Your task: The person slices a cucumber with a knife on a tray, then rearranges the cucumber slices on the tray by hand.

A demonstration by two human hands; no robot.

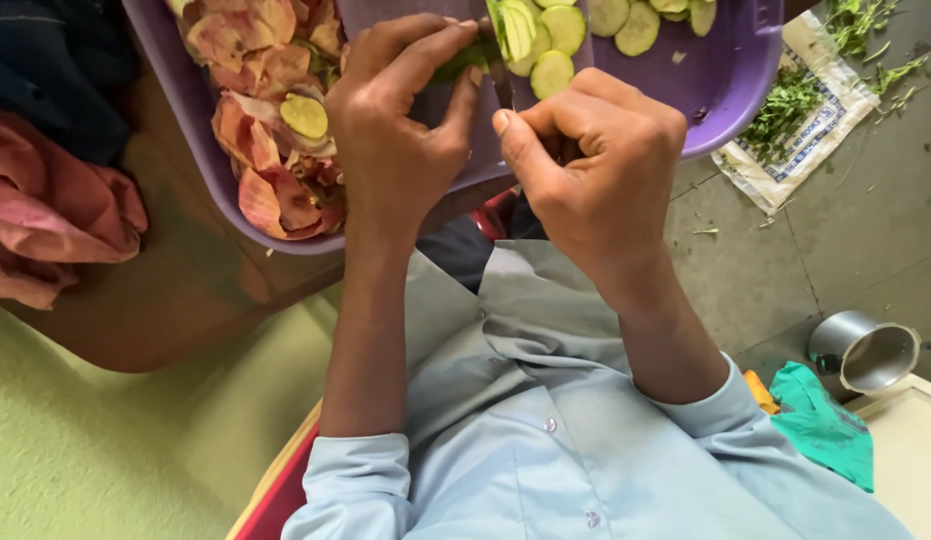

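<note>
The right hand is closed on a knife, the blade only partly seen; the left hand pinches the green cucumber end over the purple tray; slicing seems almost finished, so the next cut needs care near the fingertips; slices lie beyond.

A steel cup lies tipped on the grey floor — near a green cloth. Leafy greens rest on what looks like printed sacking; pink cloth bunches left.
</note>
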